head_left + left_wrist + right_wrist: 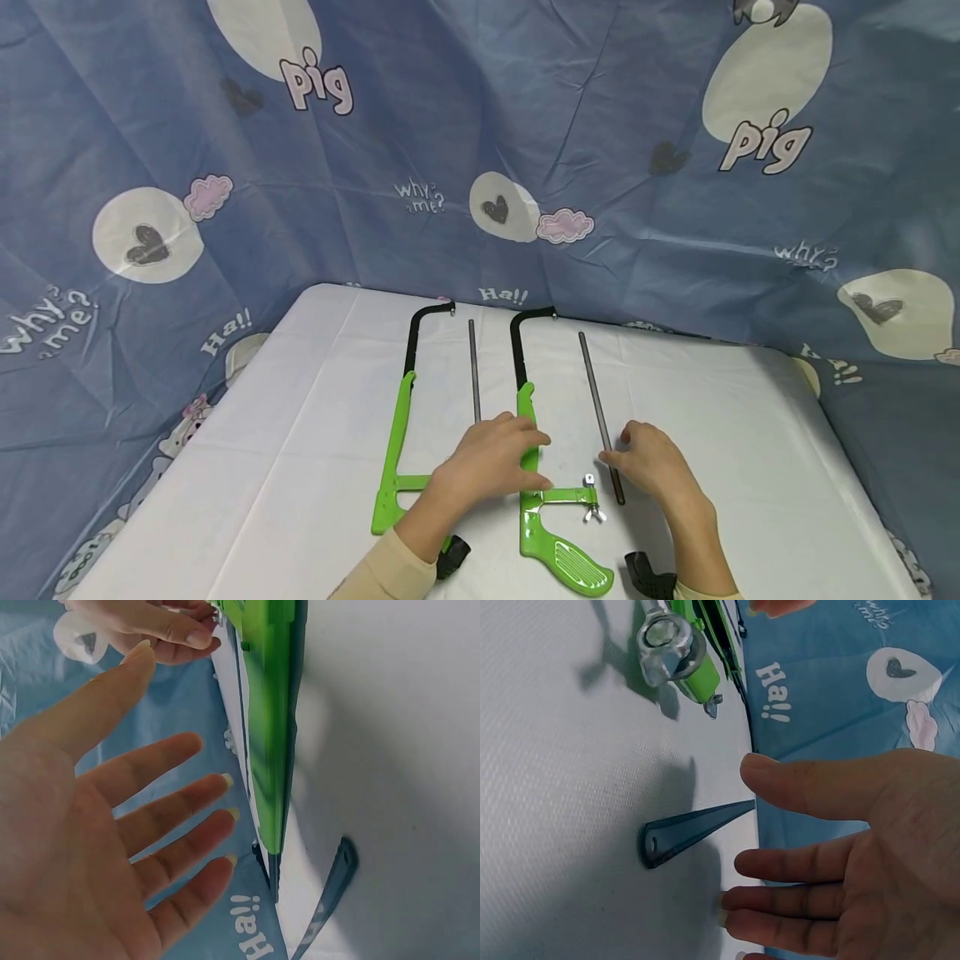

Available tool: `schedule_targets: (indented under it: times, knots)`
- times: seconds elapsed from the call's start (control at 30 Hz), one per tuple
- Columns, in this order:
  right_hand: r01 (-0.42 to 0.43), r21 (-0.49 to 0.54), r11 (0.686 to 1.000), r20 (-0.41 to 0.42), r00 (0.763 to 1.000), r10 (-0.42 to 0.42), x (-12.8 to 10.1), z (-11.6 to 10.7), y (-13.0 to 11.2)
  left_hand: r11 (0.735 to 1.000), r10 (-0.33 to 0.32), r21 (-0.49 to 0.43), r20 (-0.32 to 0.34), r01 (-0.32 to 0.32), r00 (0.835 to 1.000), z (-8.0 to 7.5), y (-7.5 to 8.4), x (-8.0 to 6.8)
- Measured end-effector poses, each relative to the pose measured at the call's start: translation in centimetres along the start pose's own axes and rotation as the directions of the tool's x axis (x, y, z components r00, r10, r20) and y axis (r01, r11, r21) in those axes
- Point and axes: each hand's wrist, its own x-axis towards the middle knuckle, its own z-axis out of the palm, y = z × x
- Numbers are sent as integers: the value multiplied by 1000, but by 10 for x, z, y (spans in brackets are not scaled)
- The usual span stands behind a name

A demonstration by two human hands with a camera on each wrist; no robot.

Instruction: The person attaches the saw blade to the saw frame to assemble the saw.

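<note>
In the head view, two green saw frames lie side by side on the white table (300,467), running from the near edge toward the far edge. The left hand (491,460) rests flat over the right frame (525,417), near its handle, with fingers straight and relaxed, gripping nothing. The left frame (397,433) lies just beside that hand. One blade (475,371) lies between the two frames; the other blade (598,408) lies right of the right frame. The right hand (656,462) touches the near part of this blade with its fingertips — the fingers are only slightly bent. A wing nut (592,504) sits at the handle, between the hands.

In the left wrist view, the left hand (97,847) is open, fingers spread, beside the green frame (270,727).

In the right wrist view, the right hand (855,862) is open too — its fingers are straight, just beside the blade (694,829). The wing nut (667,641) is near the top.
</note>
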Motion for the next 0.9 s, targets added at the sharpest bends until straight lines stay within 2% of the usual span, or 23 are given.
schedule_targets:
  times: [0.27, 0.43, 0.9]
  knots:
    - [-40, -3, 999, 27, 999, 40, 1, 1, 2, 999, 51, -3, 5, -51, 999, 6, 10, 2]
    - [-63, -11, 998, 35, 997, 63, -1, 3, 2, 998, 62, 5, 18, -62, 998, 10, 15, 2]
    - [-40, -12, 999, -1, 999, 40, -1, 10, -3, 996, 75, 34, 60, -77, 995, 11, 18, -1]
